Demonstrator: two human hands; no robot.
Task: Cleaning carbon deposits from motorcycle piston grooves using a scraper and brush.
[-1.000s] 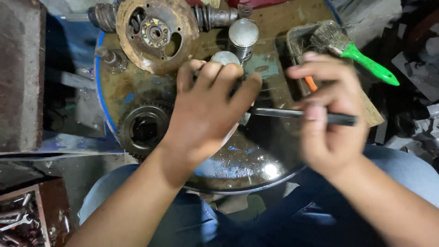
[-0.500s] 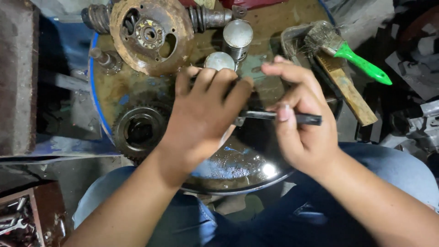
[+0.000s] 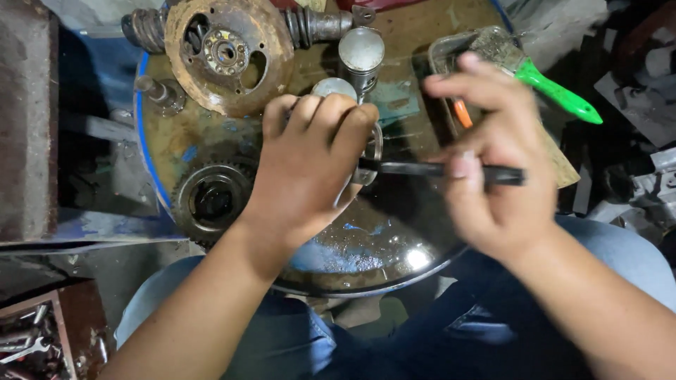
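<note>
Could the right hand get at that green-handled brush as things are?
Probably not straight away: the right hand is gripping a dark rod. The brush lies just beyond it with nothing between, so once freed it likely could.

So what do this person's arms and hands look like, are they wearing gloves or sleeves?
No gloves and no sleeves in view: both forearms are bare to the frame edge. The left hand and right hand are bare too, with short fingernails and no rings or watch visible. The right hand is motion-blurred, so finer detail is unclear.

A repair workshop — rusty gear (image 3: 211, 200), flywheel (image 3: 227, 53) (oily drum-top (image 3: 394, 42) bench), wrenches (image 3: 28, 345).
</note>
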